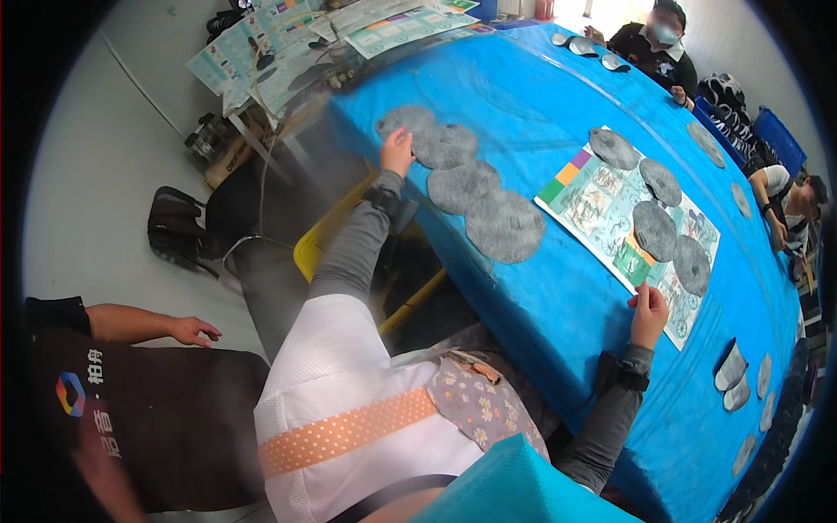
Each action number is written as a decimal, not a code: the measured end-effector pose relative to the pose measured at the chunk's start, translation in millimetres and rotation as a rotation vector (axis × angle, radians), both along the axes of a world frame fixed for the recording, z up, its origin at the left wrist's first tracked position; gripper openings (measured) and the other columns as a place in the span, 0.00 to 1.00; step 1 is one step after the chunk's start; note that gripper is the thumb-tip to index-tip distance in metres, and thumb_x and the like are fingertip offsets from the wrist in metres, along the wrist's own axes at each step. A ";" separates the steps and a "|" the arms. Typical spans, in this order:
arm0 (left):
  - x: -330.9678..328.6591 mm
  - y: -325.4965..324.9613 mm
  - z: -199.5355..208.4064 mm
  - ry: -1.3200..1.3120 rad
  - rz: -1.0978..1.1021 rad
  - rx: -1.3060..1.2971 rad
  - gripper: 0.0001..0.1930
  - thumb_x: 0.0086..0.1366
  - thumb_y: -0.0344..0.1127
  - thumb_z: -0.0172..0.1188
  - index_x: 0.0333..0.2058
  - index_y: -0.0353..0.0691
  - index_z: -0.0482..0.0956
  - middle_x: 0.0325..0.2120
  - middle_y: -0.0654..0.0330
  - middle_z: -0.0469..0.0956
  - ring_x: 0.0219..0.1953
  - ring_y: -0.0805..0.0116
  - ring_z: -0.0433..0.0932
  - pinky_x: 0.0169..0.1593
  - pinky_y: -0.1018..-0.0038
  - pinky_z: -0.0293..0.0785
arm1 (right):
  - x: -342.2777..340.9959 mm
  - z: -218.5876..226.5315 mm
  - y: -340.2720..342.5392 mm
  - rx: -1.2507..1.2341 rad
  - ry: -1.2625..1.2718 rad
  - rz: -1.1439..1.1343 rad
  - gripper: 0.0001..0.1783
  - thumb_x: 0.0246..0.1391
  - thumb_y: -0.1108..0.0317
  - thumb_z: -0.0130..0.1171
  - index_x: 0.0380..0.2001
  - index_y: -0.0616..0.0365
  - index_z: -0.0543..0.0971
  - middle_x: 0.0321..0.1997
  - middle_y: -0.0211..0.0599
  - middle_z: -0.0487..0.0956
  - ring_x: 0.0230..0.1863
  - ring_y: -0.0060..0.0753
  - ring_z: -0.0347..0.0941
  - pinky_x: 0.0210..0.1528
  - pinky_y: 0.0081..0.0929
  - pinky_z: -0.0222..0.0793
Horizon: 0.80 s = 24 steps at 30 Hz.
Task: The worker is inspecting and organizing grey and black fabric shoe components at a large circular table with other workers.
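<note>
You have before you the blue-covered table [523, 105]. On it, the printed sheet [602, 196] carries four grey ovals [654, 230]. To its left, the row of grey pieces [462, 186] runs from upper left to lower right, along the table's edge. Your left hand [398, 152] is nearer to this row, its fingers seemingly touching the upper-left end piece [404, 120]; your right hand [648, 318], fingers bent, is at the sheet's lower edge. Whether either hand grips, I cannot tell.
</note>
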<state>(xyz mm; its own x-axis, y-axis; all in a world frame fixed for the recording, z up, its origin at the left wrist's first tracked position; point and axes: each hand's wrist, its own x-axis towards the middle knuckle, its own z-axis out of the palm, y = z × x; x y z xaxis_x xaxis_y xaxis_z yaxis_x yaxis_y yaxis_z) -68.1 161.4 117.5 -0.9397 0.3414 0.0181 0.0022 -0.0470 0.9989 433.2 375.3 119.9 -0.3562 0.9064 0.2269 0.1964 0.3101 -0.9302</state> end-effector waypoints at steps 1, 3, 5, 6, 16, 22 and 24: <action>5.7 0.1 4.5 0.241 0.112 -0.158 0.21 0.62 0.44 0.53 0.51 0.41 0.69 0.49 0.54 0.69 0.46 0.59 0.72 0.46 0.67 0.72 | 0.0 0.5 -0.1 0.016 0.012 -0.007 0.17 0.58 0.61 0.52 0.25 0.65 0.77 0.16 0.28 0.72 0.20 0.16 0.65 0.24 0.15 0.57; 25.3 1.1 15.7 0.558 0.304 -0.378 0.19 0.60 0.41 0.57 0.48 0.40 0.70 0.44 0.56 0.72 0.43 0.65 0.72 0.44 0.73 0.72 | 0.3 0.4 -0.2 0.011 -0.002 -0.002 0.17 0.58 0.61 0.52 0.25 0.65 0.77 0.16 0.28 0.72 0.20 0.16 0.65 0.24 0.15 0.57; 57.2 3.8 28.7 0.602 0.233 -0.228 0.18 0.59 0.39 0.58 0.47 0.39 0.71 0.42 0.57 0.73 0.43 0.67 0.72 0.43 0.73 0.71 | 0.3 -0.2 -0.2 0.016 0.001 0.002 0.17 0.58 0.61 0.52 0.25 0.65 0.77 0.16 0.28 0.72 0.20 0.16 0.65 0.24 0.15 0.57; 77.2 5.8 35.4 0.597 0.119 -0.104 0.17 0.58 0.36 0.59 0.46 0.38 0.71 0.41 0.59 0.73 0.43 0.68 0.72 0.43 0.74 0.71 | 0.5 -0.5 -0.1 0.019 -0.010 0.001 0.16 0.58 0.61 0.52 0.25 0.65 0.76 0.16 0.29 0.72 0.20 0.17 0.65 0.24 0.15 0.58; 286.8 17.2 37.1 0.679 -0.989 0.086 0.08 0.56 0.38 0.62 0.26 0.39 0.79 0.20 0.60 0.76 0.23 0.70 0.73 0.28 0.74 0.68 | 2.7 -7.9 5.2 0.024 -0.022 0.025 0.16 0.58 0.62 0.52 0.26 0.65 0.75 0.17 0.30 0.73 0.20 0.17 0.66 0.26 0.16 0.61; 344.6 32.9 7.5 0.603 -1.241 0.032 0.13 0.57 0.43 0.59 0.22 0.40 0.76 0.18 0.60 0.74 0.22 0.62 0.73 0.25 0.72 0.67 | 4.1 -6.0 4.3 -0.018 -0.007 0.017 0.16 0.58 0.61 0.52 0.25 0.65 0.75 0.17 0.29 0.72 0.21 0.17 0.66 0.26 0.16 0.60; 353.6 34.3 1.6 1.285 -0.916 0.012 0.11 0.57 0.41 0.57 0.22 0.42 0.72 0.18 0.61 0.69 0.21 0.62 0.71 0.25 0.69 0.67 | 3.7 -4.8 3.9 -0.020 -0.013 0.034 0.16 0.58 0.61 0.52 0.25 0.65 0.75 0.17 0.28 0.72 0.21 0.16 0.65 0.25 0.15 0.59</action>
